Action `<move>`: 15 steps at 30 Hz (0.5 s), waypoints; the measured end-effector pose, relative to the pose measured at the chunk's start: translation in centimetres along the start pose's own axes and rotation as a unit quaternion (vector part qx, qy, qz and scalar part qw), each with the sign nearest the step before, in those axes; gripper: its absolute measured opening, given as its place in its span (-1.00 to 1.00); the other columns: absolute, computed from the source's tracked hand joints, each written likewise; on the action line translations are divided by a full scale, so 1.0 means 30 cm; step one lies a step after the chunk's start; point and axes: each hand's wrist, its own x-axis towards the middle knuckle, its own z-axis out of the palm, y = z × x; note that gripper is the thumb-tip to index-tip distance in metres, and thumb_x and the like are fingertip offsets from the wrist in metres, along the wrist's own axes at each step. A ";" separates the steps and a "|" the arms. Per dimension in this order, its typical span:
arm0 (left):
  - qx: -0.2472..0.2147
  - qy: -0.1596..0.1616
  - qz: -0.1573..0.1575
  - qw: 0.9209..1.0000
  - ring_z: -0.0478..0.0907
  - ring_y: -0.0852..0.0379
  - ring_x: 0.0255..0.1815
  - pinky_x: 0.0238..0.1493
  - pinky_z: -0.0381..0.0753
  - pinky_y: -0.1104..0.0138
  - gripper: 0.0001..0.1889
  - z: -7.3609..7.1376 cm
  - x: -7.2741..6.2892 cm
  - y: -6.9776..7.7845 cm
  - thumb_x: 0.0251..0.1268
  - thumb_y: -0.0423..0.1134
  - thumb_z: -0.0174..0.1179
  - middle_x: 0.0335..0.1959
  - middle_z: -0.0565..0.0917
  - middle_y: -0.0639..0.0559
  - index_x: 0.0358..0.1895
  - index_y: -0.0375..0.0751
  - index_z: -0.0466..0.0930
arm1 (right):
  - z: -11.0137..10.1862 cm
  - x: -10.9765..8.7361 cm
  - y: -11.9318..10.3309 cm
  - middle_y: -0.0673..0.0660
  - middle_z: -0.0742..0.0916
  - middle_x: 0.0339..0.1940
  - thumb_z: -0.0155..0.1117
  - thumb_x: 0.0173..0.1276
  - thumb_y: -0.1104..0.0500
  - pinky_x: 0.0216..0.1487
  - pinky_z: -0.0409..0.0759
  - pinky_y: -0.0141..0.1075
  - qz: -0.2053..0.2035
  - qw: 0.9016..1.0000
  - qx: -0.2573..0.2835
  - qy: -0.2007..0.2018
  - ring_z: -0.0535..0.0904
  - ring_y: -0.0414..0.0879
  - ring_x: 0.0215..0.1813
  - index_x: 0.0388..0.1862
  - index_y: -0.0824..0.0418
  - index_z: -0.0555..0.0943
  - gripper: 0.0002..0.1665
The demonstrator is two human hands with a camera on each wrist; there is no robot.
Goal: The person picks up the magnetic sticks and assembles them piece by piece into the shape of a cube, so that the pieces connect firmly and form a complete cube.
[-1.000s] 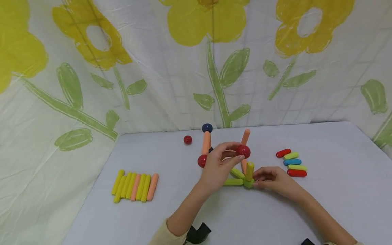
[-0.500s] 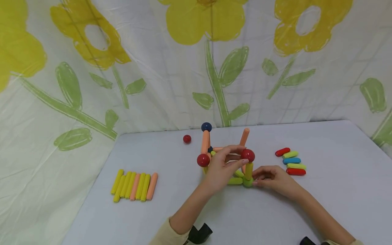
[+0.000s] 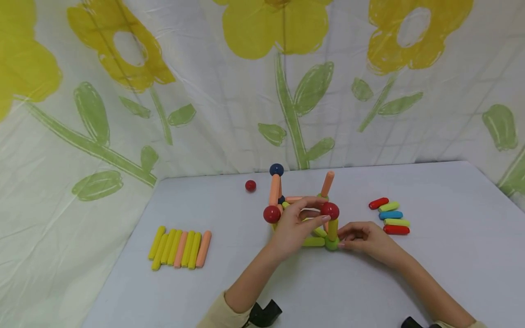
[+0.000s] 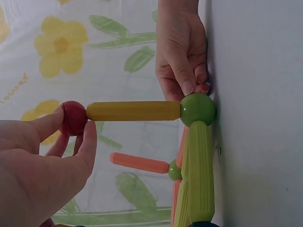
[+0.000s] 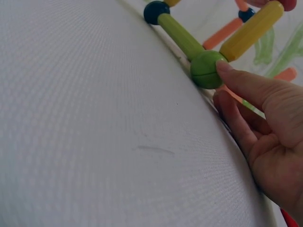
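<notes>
My left hand pinches a red ball between thumb and fingertips. That ball sits at the top end of an upright yellow stick, whose lower end meets a green ball. At this green ball, my right hand holds on, its thumb on the side of the ball in the right wrist view. Lime sticks run from the green ball along the tabletop into a frame of sticks and balls. Another red ball and a dark blue ball top its left side; my left hand hides part of the frame.
A row of yellow and orange sticks lies at the left. Several short red, lime and blue sticks lie at the right. A loose red ball rests near the table's back edge, before a flowered cloth.
My left hand has brought the red ball over and down onto the top of the upright yellow stick. My right hand stays at the green ball.
</notes>
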 end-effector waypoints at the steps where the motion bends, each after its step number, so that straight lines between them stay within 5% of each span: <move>1: -0.001 0.000 -0.001 1.000 0.66 0.15 0.09 0.05 0.70 0.46 -0.61 0.000 0.000 0.001 0.51 -0.34 0.30 0.25 0.65 -0.11 0.33 -0.29 0.60 | 0.000 0.001 0.000 0.23 0.78 0.01 0.38 0.51 0.22 -0.05 0.69 -0.46 0.001 1.000 0.000 0.000 0.65 -0.14 -0.12 0.19 0.36 0.68 -0.64; 15: 0.014 0.011 0.023 1.000 0.65 0.13 0.10 0.14 0.70 0.42 -0.66 0.015 -0.003 0.009 0.48 -0.38 0.32 0.14 0.68 -0.19 0.25 -0.29 0.65 | 0.000 0.000 0.003 0.15 0.80 -0.05 0.43 0.48 0.16 -0.05 0.71 -0.44 0.002 1.000 -0.015 0.006 0.69 -0.09 -0.14 0.16 0.33 0.70 -0.63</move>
